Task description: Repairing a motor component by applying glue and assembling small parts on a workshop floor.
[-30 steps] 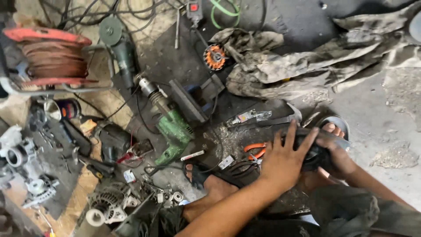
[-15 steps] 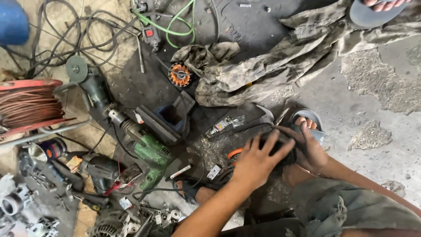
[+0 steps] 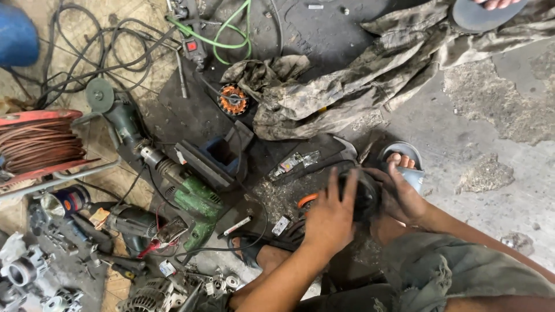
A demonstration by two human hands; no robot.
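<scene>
Black and round, a motor part [image 3: 365, 193] is sitting low on the floor [image 3: 491, 115], between the person's feet, where both hands are steadying it. Left hand [image 3: 330, 215] is pressing its spread grip over the part's near side; right hand [image 3: 404, 196] is cupping the far side. Green drill [image 3: 193, 202], grinder [image 3: 118, 112], cable reel [image 3: 37, 144] and rags [image 3: 347, 86] are lying around.
</scene>
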